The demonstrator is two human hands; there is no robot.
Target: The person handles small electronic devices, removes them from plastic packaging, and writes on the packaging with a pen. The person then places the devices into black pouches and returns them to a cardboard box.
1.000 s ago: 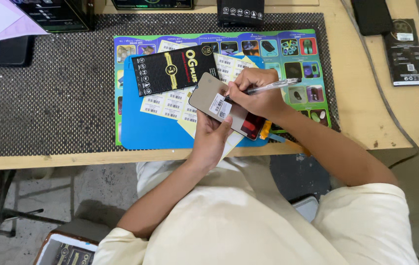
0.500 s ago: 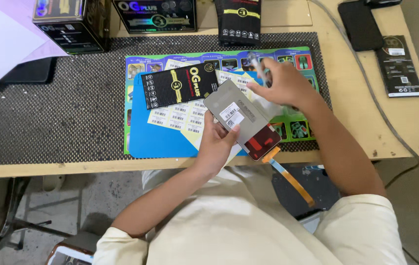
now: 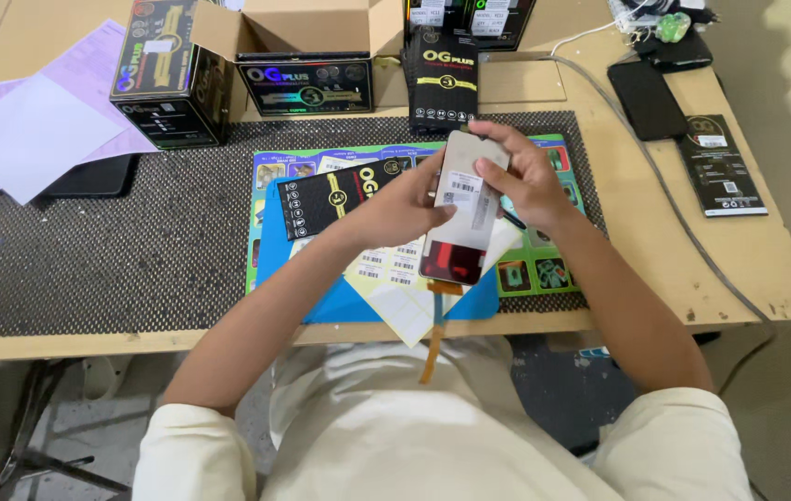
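Both hands hold a phone display panel (image 3: 462, 209) upright above the desk, its back side with a white sticker facing me and an orange flex cable (image 3: 434, 339) hanging from its lower end. My left hand (image 3: 395, 209) grips its left edge. My right hand (image 3: 525, 181) closes over its top right edge, with a pen tucked between the fingers. Under the hands lie a blue mat (image 3: 321, 297), sheets of small white stickers (image 3: 395, 288) and a flat black package (image 3: 335, 195).
A dark mesh mat (image 3: 108, 260) covers the wooden desk (image 3: 655, 250). At the back stand black boxes (image 3: 168, 79), an open cardboard box (image 3: 307, 37) and upright black packages (image 3: 442, 79). Papers (image 3: 38, 125) lie left; a dark phone (image 3: 646, 97), cable and black packet (image 3: 720, 167) lie right.
The view shifted, so the back of the desk shows. The pen tip left the panel's sticker; my right hand moved to grip the panel's top edge, and the panel was turned upright.
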